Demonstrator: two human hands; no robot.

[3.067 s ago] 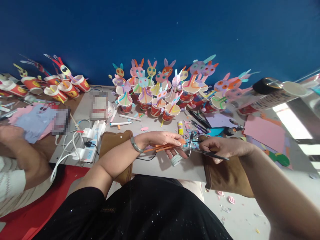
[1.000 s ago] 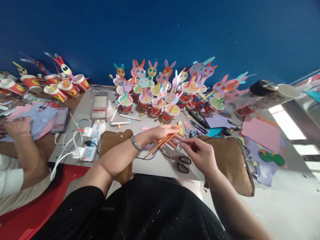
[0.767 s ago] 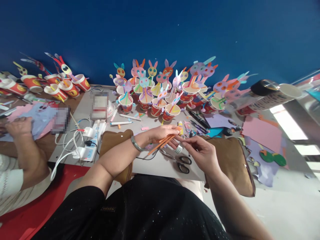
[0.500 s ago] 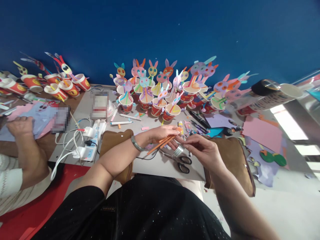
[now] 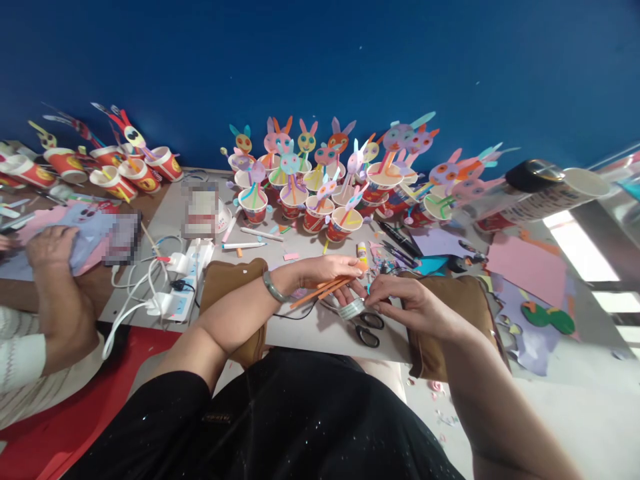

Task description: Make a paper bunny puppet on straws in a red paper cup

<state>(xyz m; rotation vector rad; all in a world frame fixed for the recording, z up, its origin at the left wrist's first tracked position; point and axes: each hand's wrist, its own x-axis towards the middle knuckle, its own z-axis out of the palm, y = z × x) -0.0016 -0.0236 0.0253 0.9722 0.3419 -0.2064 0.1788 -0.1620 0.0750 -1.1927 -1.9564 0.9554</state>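
Observation:
My left hand [image 5: 333,268], a bangle on its wrist, is closed around several thin orange paper strips [image 5: 313,294] that stick out toward the lower left. A small roll of clear tape [image 5: 351,309] hangs at the fingers of this hand. From the right, my right hand [image 5: 413,300] pinches at the tape by the roll's edge; the tape end itself is too small to make out. Black-handled scissors [image 5: 369,328] lie on the table just below the roll. Beyond the left fingertips is a yellow glue stick [image 5: 362,252].
Paper cups with paper rabbit figures [image 5: 290,200] crowd the back of the table. Brown cushions [image 5: 233,283] lie under both forearms. A power strip [image 5: 187,283] with white cables is at left, beside another person's hand [image 5: 53,247]. Pink paper [image 5: 525,270] and a clear bottle [image 5: 500,200] are at right.
The tape roll has tilted and shifted slightly left at my left fingers. My right hand has moved a little right, its fingers more curled. The other person's hand has shifted right.

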